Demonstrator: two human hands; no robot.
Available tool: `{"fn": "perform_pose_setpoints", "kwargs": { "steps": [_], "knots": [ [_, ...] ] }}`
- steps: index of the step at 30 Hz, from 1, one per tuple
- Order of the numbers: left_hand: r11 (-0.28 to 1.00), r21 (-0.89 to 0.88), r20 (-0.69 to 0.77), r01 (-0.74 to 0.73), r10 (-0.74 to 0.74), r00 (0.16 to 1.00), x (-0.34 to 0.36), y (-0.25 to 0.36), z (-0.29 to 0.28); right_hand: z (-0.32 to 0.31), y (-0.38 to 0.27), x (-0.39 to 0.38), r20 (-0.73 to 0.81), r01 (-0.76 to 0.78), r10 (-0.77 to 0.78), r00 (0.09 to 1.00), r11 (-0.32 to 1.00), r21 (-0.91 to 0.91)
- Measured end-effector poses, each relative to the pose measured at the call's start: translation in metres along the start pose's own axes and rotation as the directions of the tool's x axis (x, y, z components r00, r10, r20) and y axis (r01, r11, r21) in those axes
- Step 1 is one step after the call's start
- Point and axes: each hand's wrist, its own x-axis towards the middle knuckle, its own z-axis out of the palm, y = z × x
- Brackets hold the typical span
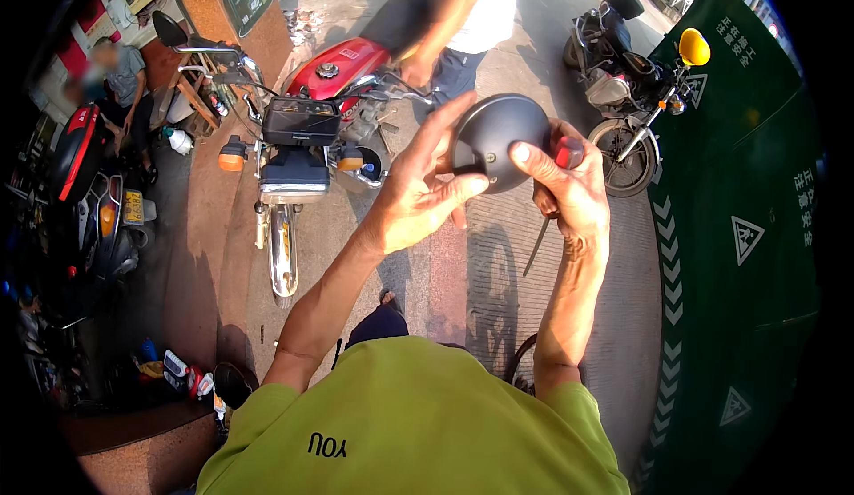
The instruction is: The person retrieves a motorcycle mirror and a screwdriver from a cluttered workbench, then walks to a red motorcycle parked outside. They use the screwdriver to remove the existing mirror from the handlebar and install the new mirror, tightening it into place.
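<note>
Raised in front of me, between both hands, is a round dark grey domed shell (509, 135) with a small screw low on its face. My left hand (418, 184) grips its left side, thumb on the lower edge and fingers around the back. With its thumb on the front, my right hand (574, 184) holds the right side. Tucked in that same hand is a screwdriver (537, 244), its red handle showing above the fingers and its thin shaft pointing down. The far side of the shell is hidden.
A red motorcycle (329, 72) stands ahead on the left; a person (480, 6) in white is beside it. Another motorcycle (623, 77) with a yellow helmet (694, 48) stands by a green barrier (738, 317). At left are a parked scooter (107, 219) and a seated person (127, 81).
</note>
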Motion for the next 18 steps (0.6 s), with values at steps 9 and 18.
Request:
{"fn": "perform_pose_setpoints", "kwargs": {
  "steps": [9,18],
  "knots": [
    [0.985,0.106,-0.124,0.133,-0.12,0.985,0.068,-0.121,-0.042,-0.031,0.084,0.116,0.14,-0.069,0.074,0.987,0.997,-0.036],
    [0.956,0.293,-0.345,0.032,0.075,0.935,0.121,-0.133,-0.045,-0.045,0.096,0.222,0.484,-0.232,0.228,0.845,0.971,-0.053]
  ]
}}
